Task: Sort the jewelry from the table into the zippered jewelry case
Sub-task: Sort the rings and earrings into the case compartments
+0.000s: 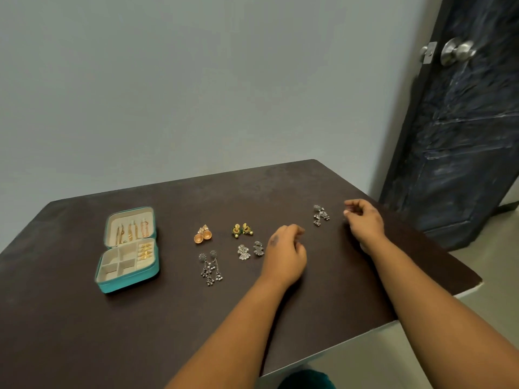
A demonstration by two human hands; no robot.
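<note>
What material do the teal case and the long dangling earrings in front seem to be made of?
Teal case: probably faux leather outside, going by its smooth matte shell; the cream lining looks like soft velvety fabric. Long dangling earrings: apparently oxidised silver-tone metal, dull grey with dark recesses and small bead drops; the exact metal cannot be told.

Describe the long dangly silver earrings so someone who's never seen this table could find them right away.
Start at the open teal jewelry case on the dark table's left side. Just right of its lower half lies the silver chain earring pair, the nearest jewelry to the viewer. Only this pair trails long beaded chains; its neighbours are short studs.
</note>
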